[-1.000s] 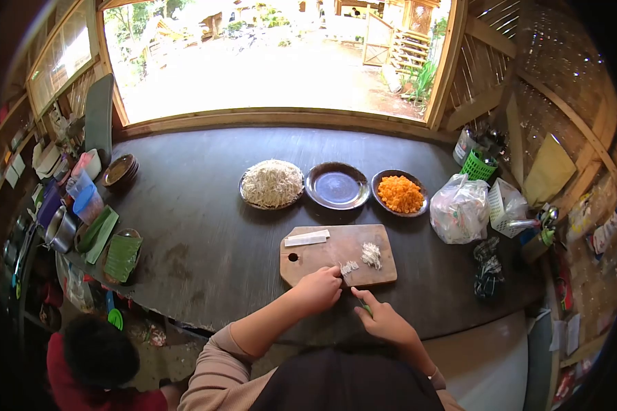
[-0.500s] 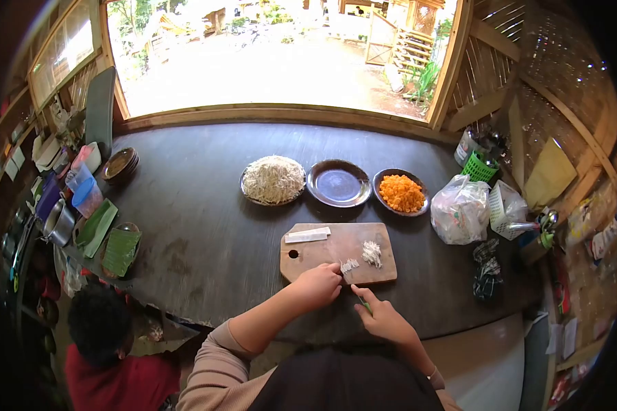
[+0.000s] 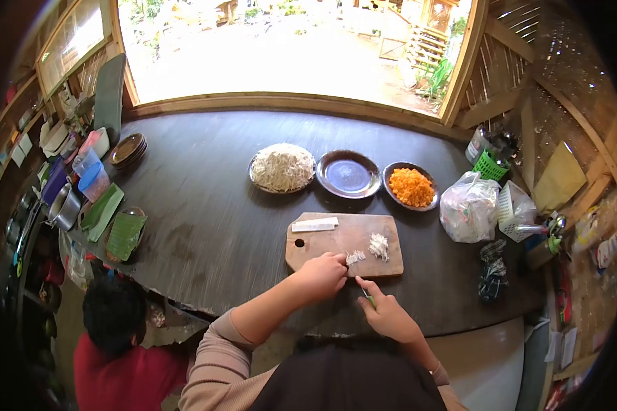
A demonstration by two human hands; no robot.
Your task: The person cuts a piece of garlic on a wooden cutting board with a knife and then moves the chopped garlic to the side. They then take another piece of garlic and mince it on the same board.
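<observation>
A wooden cutting board (image 3: 322,245) lies on the dark table. My left hand (image 3: 324,274) is closed at its front edge, fingers pressed together beside a small bunch of white shreds (image 3: 355,257); what they grip is hidden. My right hand (image 3: 389,314) is wrapped round a green-handled knife (image 3: 369,296), just right of my left hand. Pale strips (image 3: 315,225) lie at the board's upper left, and a pile of white shreds (image 3: 378,246) sits on its right. Behind stand a plate heaped with white shreds (image 3: 282,168), a plate (image 3: 348,175) with nothing on it, and a plate of orange pieces (image 3: 411,187).
A person in red (image 3: 127,370) is low at the left, beside the table (image 3: 199,205). Banana leaves (image 3: 125,236), stacked brown dishes (image 3: 128,151) and plastic containers (image 3: 93,181) are at the left. A plastic bag (image 3: 469,207), dark cloth (image 3: 493,270) and green basket (image 3: 490,165) are at the right.
The whole view has shifted slightly, so the table and its things appear farther right and a little higher. Both hands keep nearly the same places at the board's front edge.
</observation>
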